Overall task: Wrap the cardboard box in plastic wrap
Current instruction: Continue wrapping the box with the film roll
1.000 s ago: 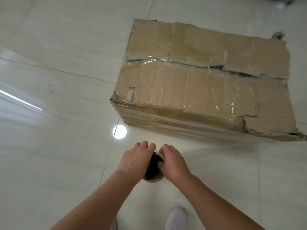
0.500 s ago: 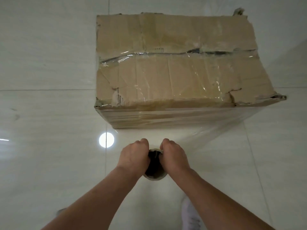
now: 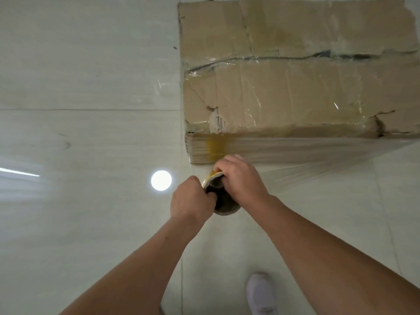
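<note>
A worn cardboard box stands on the tiled floor at the upper right, its top torn and partly under clear film. Plastic wrap covers its near side, and a clear sheet stretches from the box's right corner down to the roll. The plastic wrap roll stands upright just in front of the box's near left corner, seen end-on with a dark core. My left hand grips its left rim and my right hand grips its right rim, close to the box's side.
Glossy pale floor tiles lie all around, with a round lamp reflection left of my hands. My white shoe is at the bottom, below the right forearm.
I have moved left along the box's near side, so the box now sits further right in view. The roll is closer to the box's near left corner, with film stretched across that side.
</note>
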Motion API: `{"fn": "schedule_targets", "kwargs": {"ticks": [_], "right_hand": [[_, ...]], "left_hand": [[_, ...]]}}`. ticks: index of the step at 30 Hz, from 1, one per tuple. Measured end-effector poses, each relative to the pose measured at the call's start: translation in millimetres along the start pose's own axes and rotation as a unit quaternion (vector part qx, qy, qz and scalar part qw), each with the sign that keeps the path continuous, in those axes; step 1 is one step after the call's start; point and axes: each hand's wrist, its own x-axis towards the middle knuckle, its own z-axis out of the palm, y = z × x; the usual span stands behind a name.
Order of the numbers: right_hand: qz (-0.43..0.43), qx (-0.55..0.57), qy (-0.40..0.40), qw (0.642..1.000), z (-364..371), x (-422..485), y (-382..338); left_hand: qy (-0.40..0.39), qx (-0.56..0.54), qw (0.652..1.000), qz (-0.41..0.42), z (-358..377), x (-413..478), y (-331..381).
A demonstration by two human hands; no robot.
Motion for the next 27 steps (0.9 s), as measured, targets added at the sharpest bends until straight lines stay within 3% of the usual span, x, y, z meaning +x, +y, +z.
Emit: {"fn": "schedule_targets", "kwargs": {"ticks": [2,7,9,13,19,27], "right_hand": [[0.012,0.013,-0.027,0.999,1,5,0],[0.167,0.046,-0.085,0.981,-13,1,14],[0.191,0.019,-0.124,0.974,-21,-4,21],[0.163,-0.006,-0.169,0.972,-25,-7,24],[0.108,-0.018,-0.163,0.981,-24,-7,24],[0.036,-0.009,-0.128,0.991,-14,3,-3]], "left_hand": [[-0.013,-0.020,0.999,-0.025,5,0,-3],[-0.002,-0.025,0.998,-0.050,11,-6,12],[0.006,-0.008,0.999,-0.052,9,-10,18],[0.046,0.050,0.997,0.021,5,-15,29],[0.063,0.139,0.984,0.095,3,-7,36],[0.090,0.042,0.995,0.017,-2,-7,5]]}}
